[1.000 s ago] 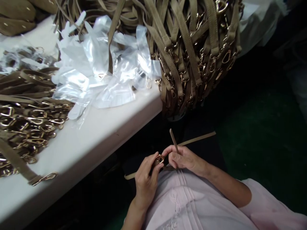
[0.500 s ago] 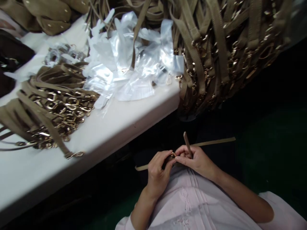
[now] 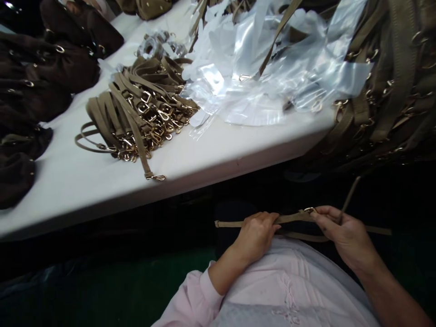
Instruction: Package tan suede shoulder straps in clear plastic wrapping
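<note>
Both hands hold one tan strap (image 3: 293, 219) stretched level in front of my lap. My left hand (image 3: 255, 235) is closed around the strap near its left end. My right hand (image 3: 344, 231) pinches it at a gold buckle (image 3: 309, 210), and a loose strap end sticks up past the fingers. The hands are apart, with a short run of strap between them. All this sits below the white table's edge (image 3: 190, 175).
On the table lies a bundle of tan straps with gold clasps (image 3: 136, 113), clear plastic bags (image 3: 259, 68) behind it, and dark brown bags (image 3: 30, 91) at the left. A large heap of straps (image 3: 391, 100) hangs over the table's right end. The floor below is dark green.
My hands have drawn apart, and the strap now runs straight between them. The view has swung left, showing the brown bags and more of the table.
</note>
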Demonstrator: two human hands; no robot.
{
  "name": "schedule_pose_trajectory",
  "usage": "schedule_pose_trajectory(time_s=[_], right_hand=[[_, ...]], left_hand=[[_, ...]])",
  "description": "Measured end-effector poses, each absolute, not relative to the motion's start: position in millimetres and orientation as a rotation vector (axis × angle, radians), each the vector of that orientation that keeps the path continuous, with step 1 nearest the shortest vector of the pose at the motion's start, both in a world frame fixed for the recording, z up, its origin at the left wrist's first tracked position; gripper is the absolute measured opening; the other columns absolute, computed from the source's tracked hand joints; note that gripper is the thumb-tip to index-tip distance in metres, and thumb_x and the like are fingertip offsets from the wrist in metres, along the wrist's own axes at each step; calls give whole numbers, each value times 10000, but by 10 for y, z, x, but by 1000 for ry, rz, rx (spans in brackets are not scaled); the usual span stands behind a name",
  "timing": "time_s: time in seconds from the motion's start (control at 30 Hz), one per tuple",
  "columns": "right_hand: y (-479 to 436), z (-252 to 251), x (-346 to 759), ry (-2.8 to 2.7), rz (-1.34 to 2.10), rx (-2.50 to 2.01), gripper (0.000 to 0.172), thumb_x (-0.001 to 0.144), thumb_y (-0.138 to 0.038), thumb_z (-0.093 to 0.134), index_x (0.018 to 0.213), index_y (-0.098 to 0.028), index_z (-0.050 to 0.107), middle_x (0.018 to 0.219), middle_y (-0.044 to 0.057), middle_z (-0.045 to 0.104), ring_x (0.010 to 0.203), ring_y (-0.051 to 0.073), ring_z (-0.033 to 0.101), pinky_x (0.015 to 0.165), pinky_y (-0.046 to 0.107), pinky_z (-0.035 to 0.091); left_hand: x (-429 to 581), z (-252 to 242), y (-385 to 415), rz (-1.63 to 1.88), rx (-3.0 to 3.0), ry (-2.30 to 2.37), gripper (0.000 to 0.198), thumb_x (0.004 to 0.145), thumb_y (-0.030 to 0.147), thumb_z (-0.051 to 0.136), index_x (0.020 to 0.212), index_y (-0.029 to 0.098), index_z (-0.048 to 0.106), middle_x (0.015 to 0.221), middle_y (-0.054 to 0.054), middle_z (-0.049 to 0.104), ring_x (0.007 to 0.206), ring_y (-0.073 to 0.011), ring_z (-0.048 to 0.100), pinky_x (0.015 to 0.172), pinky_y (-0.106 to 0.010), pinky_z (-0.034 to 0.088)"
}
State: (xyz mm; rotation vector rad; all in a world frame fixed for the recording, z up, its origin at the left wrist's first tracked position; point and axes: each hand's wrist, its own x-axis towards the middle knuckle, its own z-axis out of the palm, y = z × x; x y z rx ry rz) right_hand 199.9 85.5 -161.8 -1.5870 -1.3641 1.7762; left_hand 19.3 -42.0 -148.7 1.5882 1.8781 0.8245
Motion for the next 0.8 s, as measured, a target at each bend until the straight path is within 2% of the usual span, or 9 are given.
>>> schedule_pose_trajectory(time_s=[0.17, 0.33, 0.47, 0.63, 0.8], right_hand=[[1029, -1657, 2133, -1059, 1792, -1640, 286, 584, -308, 880, 782, -182, 717, 726, 28, 602, 593, 111, 477, 419, 186, 353], [1114, -1593, 2144, -924, 1760, -1659, 296, 523, -229, 900, 753, -166, 725, 759, 35, 620, 647, 101, 511, 426, 135, 365], [1145, -1534, 2123, -944, 1782, -1630, 248, 578, -214, 876, 756, -147, 717, 707, 24, 593, 565, 69, 451, 392, 163, 291], [1180, -1468, 2068, -948, 1824, -1544, 208, 622, -198, 858, 751, -145, 703, 694, 19, 551, 551, 63, 407, 380, 193, 213], [1168, -1402, 2004, -963, 1856, -1464, 216, 646, -201, 840, 787, -152, 684, 729, 15, 539, 579, 73, 417, 391, 213, 193]], left_hand=[[145, -1592, -549, 876, 1580, 1923, 250, 932, 227, 540, 1148, 194, 662, 868, -109, 712, 785, -238, 669, 780, -355, 532], [-15, -1517, -741, 943, 1484, 1964, 252, 903, 263, 601, 1137, 223, 687, 875, -102, 721, 792, -242, 673, 774, -343, 525], [-313, -1347, -924, 946, 1203, 1819, 208, 871, 272, 649, 1058, 255, 739, 937, -76, 741, 827, -232, 687, 754, -294, 507], [-597, -1250, -1109, 903, 974, 1798, 117, 822, 251, 699, 912, 232, 772, 791, -45, 726, 675, -185, 622, 598, -247, 436], [-590, -1301, -1169, 995, 1027, 1908, 72, 786, 192, 732, 850, 213, 758, 765, -42, 725, 671, -172, 643, 609, -243, 472]])
